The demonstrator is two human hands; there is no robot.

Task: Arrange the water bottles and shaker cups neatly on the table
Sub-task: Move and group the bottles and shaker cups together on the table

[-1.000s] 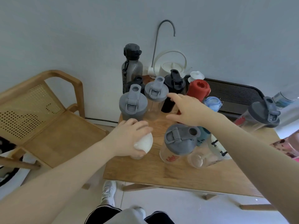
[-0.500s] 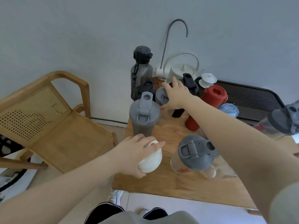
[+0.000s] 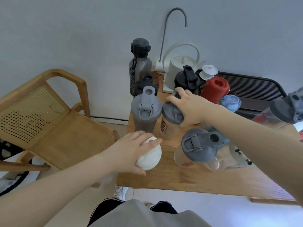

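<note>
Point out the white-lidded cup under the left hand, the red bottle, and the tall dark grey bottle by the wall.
white-lidded cup [image 3: 150, 158]: head view, exposed edge of its white lid.
red bottle [image 3: 213, 90]: head view, upper red body.
tall dark grey bottle [image 3: 142, 67]: head view, its shoulder.

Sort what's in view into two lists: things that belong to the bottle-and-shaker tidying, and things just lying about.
Part of the job:
- white-lidded cup under the left hand
- clear shaker with grey lid gripped by the right hand
- grey opaque shaker
- tall smoky-grey bottle
- red bottle
- wooden table

Lying about:
- white kettle
- wooden cane chair
- black slatted tray
</note>
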